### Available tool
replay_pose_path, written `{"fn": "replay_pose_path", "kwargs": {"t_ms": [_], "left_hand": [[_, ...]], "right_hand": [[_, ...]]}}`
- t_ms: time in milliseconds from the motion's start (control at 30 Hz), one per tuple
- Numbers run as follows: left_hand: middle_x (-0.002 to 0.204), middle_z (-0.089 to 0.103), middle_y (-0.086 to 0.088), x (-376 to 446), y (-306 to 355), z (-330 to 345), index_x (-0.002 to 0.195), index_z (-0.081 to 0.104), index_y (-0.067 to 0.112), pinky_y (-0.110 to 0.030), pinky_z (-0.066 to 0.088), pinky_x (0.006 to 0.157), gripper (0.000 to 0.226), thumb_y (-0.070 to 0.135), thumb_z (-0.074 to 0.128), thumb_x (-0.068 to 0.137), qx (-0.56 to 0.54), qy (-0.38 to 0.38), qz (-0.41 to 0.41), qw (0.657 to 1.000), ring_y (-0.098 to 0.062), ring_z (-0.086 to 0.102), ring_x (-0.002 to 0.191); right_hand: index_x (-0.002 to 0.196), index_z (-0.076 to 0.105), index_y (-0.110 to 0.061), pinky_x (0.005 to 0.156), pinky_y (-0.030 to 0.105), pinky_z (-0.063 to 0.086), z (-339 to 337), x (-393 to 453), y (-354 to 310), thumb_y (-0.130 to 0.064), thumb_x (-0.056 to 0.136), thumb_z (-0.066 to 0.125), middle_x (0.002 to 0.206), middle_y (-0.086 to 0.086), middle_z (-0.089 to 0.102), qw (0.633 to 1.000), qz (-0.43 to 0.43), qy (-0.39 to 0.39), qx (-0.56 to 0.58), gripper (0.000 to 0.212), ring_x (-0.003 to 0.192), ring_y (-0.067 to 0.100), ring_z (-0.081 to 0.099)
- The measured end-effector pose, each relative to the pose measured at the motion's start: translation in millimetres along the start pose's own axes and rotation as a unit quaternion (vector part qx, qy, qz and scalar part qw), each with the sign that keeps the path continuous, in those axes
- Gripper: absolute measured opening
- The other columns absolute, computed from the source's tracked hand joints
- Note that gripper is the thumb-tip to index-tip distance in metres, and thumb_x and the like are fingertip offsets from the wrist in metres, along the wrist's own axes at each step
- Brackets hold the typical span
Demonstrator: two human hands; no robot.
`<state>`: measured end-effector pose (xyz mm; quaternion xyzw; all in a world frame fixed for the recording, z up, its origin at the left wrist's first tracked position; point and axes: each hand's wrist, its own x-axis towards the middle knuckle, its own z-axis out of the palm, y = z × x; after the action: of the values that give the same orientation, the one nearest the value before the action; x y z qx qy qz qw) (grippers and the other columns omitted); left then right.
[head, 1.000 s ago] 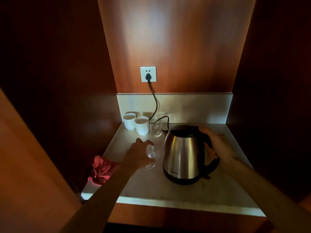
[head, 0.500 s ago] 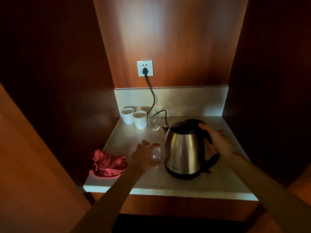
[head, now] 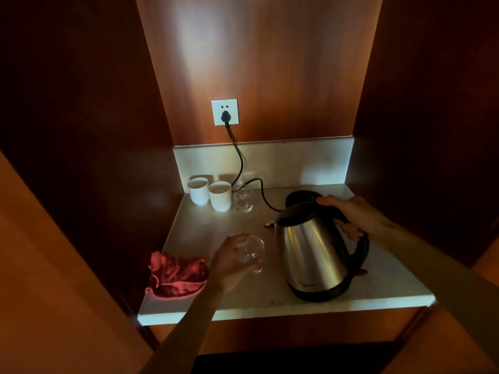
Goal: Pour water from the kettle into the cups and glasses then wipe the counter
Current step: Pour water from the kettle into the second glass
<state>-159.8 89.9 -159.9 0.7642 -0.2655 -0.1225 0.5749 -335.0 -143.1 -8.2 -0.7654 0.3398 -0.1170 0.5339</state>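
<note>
kettle (head: pixel 313 255) now lifted and tilted, off base (head: pixel 299 197)

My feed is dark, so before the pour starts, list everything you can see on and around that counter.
kettle: one, steel with black lid and handle, right of centre, tilted and off its base
kettle base: one, black, behind the kettle
white cups: two, back left, side by side
back glass: one, clear, right of the cups
front glass: one, clear, front centre
red cloth: one, crumpled, front left edge
counter: one, pale stone
wall socket: one, white, black plug and cord in it
left hand: grips the front glass
right hand: fingers round the kettle handle
</note>
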Motion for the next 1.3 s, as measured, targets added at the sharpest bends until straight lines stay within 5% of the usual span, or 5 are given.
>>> {"fn": "replay_pose_path", "kwargs": {"t_ms": [67,300,967,1300], "left_hand": [[0.116,0.070,0.000,-3,-3,4,0.120,0.062,0.020,-0.049,0.062,0.078,0.071,0.004,0.094,0.059,-0.027,0.007,-0.003,1.000,-0.016,0.073,0.100],[0.113,0.065,0.018,0,-7,5,0.109,0.058,0.052,-0.038,0.064,0.075,0.069,0.032,0.096,0.054,-0.007,0.001,0.006,1.000,-0.002,0.071,0.095],[0.112,0.068,0.014,5,-17,4,0.111,0.060,0.049,-0.046,0.063,0.065,0.076,0.040,0.096,0.044,-0.060,-0.001,0.015,0.998,-0.017,0.071,0.101],[0.107,0.067,0.025,5,-16,8,0.109,0.059,0.054,-0.035,0.064,0.067,0.071,0.049,0.094,0.048,-0.007,0.020,0.014,1.000,-0.001,0.068,0.097]], "right_hand": [[0.042,0.050,-0.014,0.046,0.028,0.029,2,0,-6,-0.056,0.085,0.072,0.040,0.006,0.036,0.999,0.011,-0.011,-0.036,0.064,0.035,0.020,0.029],[0.047,0.049,-0.014,0.041,0.021,0.028,16,-3,-31,-0.054,0.087,0.073,0.039,0.001,0.039,0.991,0.013,-0.035,-0.128,0.062,0.030,0.013,0.030],[0.058,0.056,-0.013,0.045,0.023,0.038,43,25,-87,-0.059,0.085,0.071,0.043,-0.001,0.046,0.936,-0.023,-0.109,-0.334,0.055,0.033,0.014,0.038],[0.061,0.056,-0.011,0.048,0.026,0.039,55,34,-113,-0.062,0.085,0.071,0.046,0.002,0.046,0.896,-0.029,-0.148,-0.417,0.058,0.038,0.017,0.038]]}}
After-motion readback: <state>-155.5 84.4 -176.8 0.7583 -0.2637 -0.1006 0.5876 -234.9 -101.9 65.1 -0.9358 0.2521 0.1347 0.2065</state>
